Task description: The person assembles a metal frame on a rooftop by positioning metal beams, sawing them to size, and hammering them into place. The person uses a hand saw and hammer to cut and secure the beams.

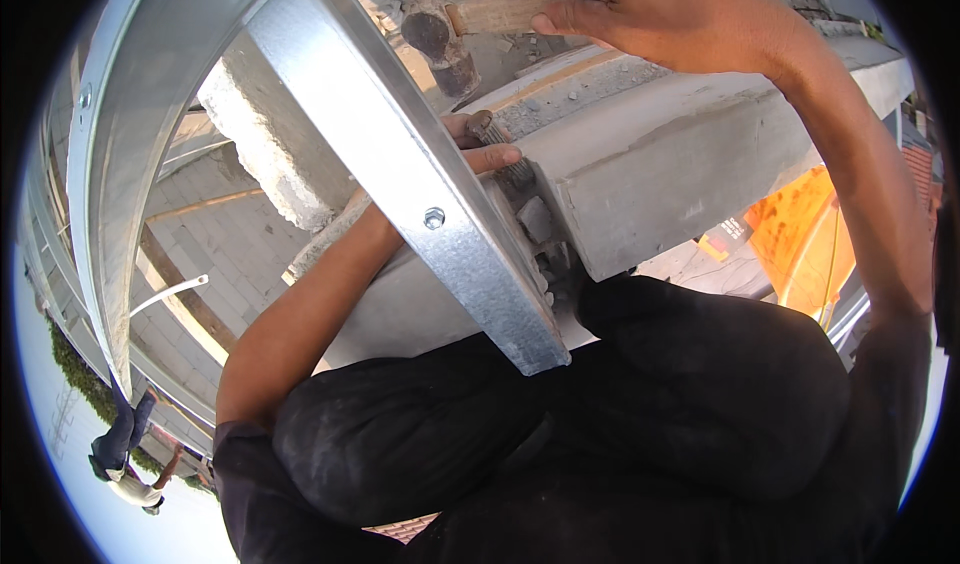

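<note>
My right hand (pixel 650 19) is closed around the wooden handle of a hammer (pixel 430 34), whose worn steel head hangs to the left of the fingers. Below the hammer head, my left hand (pixel 488 156) grips a short ribbed metal rod, perhaps a chisel (pixel 514 164). The rod stands in a broken gap (pixel 545 229) between two grey concrete blocks, with rubble in it. A shiny galvanized steel channel (pixel 400 164) crosses in front of my left wrist and hides part of that hand.
The concrete beam (pixel 680 154) runs off to the right, with dust and chips on top. A curved-looking metal post (pixel 115 144) rises at left. An orange container (pixel 805 229) lies below on the right. Another person (pixel 130 454) is far off at lower left.
</note>
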`<act>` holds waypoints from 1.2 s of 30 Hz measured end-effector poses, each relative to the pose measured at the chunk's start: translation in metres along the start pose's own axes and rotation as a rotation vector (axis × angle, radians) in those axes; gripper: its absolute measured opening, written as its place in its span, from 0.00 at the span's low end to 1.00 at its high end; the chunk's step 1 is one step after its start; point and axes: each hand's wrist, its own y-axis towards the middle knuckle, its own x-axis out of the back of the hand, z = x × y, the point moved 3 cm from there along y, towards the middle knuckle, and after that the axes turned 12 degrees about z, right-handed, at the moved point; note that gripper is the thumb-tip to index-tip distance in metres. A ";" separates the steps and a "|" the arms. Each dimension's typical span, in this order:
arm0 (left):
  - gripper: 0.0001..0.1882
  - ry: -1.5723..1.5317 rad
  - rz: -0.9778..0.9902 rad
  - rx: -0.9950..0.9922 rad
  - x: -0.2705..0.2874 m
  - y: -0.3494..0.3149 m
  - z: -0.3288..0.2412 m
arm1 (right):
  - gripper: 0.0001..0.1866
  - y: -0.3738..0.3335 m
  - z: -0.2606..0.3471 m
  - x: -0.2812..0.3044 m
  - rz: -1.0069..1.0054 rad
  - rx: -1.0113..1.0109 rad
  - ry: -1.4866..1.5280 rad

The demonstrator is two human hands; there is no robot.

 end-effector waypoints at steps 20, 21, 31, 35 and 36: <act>0.39 -0.120 0.124 -0.124 -0.011 0.017 0.011 | 0.32 0.015 -0.022 0.001 -0.071 0.117 0.011; 0.39 -0.135 0.098 -0.108 -0.011 0.015 0.012 | 0.33 0.003 -0.011 0.001 -0.154 0.126 0.091; 0.37 -0.028 0.110 0.123 0.000 0.004 0.005 | 0.34 0.059 -0.050 -0.009 -0.222 0.330 0.016; 0.38 -0.275 0.123 -0.148 -0.012 0.008 0.015 | 0.33 0.052 -0.049 -0.011 0.086 0.295 -0.064; 0.37 -0.220 0.117 -0.099 -0.011 0.008 0.016 | 0.33 0.040 -0.037 0.003 0.094 0.317 -0.020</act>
